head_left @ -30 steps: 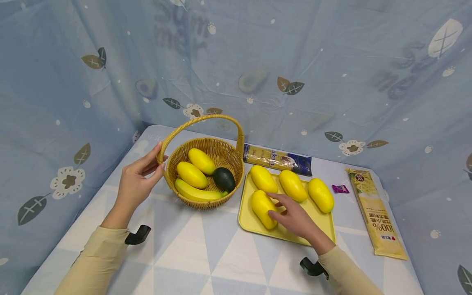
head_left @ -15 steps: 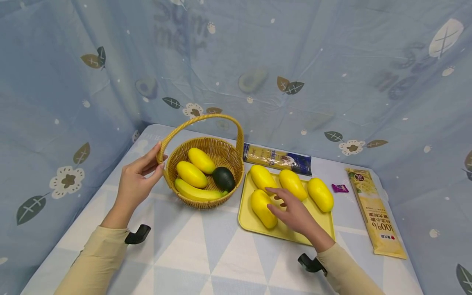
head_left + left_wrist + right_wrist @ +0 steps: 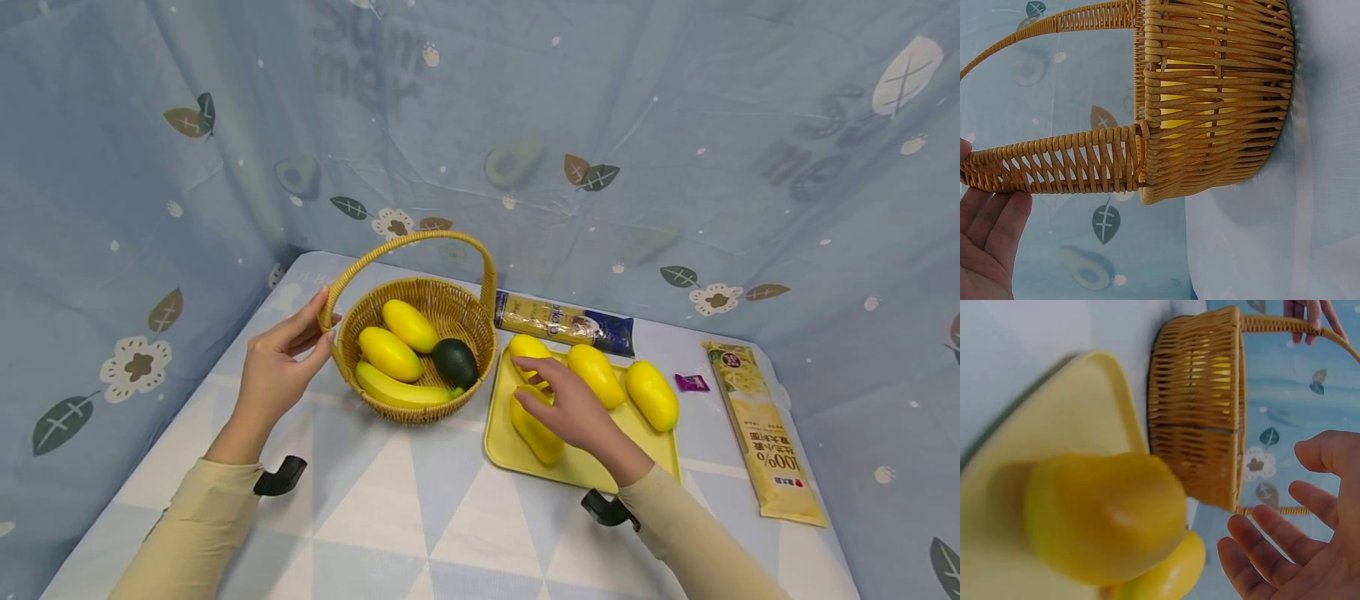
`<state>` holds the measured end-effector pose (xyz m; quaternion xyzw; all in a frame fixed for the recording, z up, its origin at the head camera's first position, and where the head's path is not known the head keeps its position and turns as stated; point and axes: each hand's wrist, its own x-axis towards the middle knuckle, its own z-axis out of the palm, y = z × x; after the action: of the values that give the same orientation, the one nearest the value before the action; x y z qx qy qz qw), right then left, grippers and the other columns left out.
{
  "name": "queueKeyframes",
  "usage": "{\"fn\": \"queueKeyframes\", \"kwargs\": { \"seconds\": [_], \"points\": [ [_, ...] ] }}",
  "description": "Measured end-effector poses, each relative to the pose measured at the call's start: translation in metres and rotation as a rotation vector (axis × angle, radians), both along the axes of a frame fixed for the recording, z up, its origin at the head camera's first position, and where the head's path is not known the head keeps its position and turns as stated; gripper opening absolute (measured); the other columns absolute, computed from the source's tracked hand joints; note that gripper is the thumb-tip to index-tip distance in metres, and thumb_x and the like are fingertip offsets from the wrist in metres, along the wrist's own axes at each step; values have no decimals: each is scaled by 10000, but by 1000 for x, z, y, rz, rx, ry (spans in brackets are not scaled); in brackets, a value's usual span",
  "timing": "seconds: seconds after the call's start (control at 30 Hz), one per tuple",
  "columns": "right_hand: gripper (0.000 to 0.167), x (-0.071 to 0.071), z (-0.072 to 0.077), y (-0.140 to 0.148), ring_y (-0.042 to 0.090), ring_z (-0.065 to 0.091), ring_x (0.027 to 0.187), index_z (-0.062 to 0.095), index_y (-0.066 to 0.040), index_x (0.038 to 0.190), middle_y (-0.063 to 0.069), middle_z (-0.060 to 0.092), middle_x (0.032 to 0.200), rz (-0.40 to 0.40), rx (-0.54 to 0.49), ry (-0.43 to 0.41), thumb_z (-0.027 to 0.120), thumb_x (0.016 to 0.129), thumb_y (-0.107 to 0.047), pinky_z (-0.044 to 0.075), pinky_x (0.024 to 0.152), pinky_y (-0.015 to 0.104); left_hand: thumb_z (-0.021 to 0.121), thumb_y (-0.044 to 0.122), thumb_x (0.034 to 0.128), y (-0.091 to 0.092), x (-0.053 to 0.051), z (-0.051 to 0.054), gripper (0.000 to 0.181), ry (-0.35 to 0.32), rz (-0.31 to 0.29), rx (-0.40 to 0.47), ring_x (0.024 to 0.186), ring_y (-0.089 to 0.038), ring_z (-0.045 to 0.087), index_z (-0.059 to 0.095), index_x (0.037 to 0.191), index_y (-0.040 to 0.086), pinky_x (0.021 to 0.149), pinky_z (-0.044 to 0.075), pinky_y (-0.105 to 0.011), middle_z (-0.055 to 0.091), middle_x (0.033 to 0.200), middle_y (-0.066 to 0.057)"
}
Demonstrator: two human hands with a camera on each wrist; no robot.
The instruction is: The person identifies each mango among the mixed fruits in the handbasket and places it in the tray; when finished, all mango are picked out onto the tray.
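Note:
My left hand (image 3: 281,362) pinches the left side of the handle of the wicker basket (image 3: 420,417); in the left wrist view its fingers lie against the woven handle (image 3: 1054,164). Inside the basket are two yellow mangoes (image 3: 390,356), a banana (image 3: 401,393) and a dark green avocado (image 3: 454,364). My right hand (image 3: 573,408) hovers over the left part of the yellow tray (image 3: 577,476), holding nothing, fingers spread. Below it lies the near mango (image 3: 542,437), apart from the fingers in the right wrist view; the far-left mango (image 3: 528,347) is partly hidden behind the hand.
Two more mangoes (image 3: 596,377) (image 3: 652,396) lie on the tray's right half. Behind the tray is a blue and gold packet (image 3: 562,322). To the right are a small purple sweet (image 3: 692,382) and a long yellow packet (image 3: 765,437). A patterned curtain (image 3: 480,125) surrounds the table.
My right hand has come off the near mango and moved up and to the left, over the far-left mango. The left hand and basket have not visibly moved.

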<state>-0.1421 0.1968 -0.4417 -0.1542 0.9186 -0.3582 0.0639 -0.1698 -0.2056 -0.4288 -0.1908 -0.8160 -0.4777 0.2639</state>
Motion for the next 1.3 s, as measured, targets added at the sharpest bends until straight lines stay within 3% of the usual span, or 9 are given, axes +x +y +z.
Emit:
{"fn": "queueKeyframes", "kwargs": {
  "seconds": [0.37,0.6,0.8,1.03,1.3],
  "points": [
    [525,-29,23,-38,221,616,1157,517,-206,1504,25,554,1452,102,6,28,654,1008,-308,549,1005,443,720,-137,862,1,2,2,698,-8,7,8,1046,96,629,561,1463,181,870,528,-107,731,1156,-189],
    [531,-50,31,-66,243,614,1146,510,-199,1511,42,572,1438,142,-8,-5,651,1012,-314,553,964,429,717,-142,860,0,1,2,714,1,4,0,1047,95,634,557,1467,197,871,528,-108,733,1153,-184],
    [520,-70,31,-89,186,628,1120,515,-215,1506,21,587,1427,183,39,-23,641,1016,-339,560,927,382,712,-149,859,-1,0,-1,721,3,-6,-1,1047,95,639,551,1471,195,872,531,-114,733,1154,-181],
    [530,-95,27,-114,233,617,1174,502,-183,1514,115,601,1400,245,72,-93,634,1019,-321,552,964,401,710,-153,858,-2,0,-1,725,1,-4,0,1053,93,636,548,1474,193,876,527,-110,731,1152,-193],
    [545,-111,16,-141,211,605,1200,515,-194,1503,89,600,1394,282,110,-159,641,1008,-383,547,965,345,713,-165,848,-1,-2,-1,726,15,-15,3,1058,85,641,551,1470,175,873,536,-123,724,1167,-199]
  ]
}}
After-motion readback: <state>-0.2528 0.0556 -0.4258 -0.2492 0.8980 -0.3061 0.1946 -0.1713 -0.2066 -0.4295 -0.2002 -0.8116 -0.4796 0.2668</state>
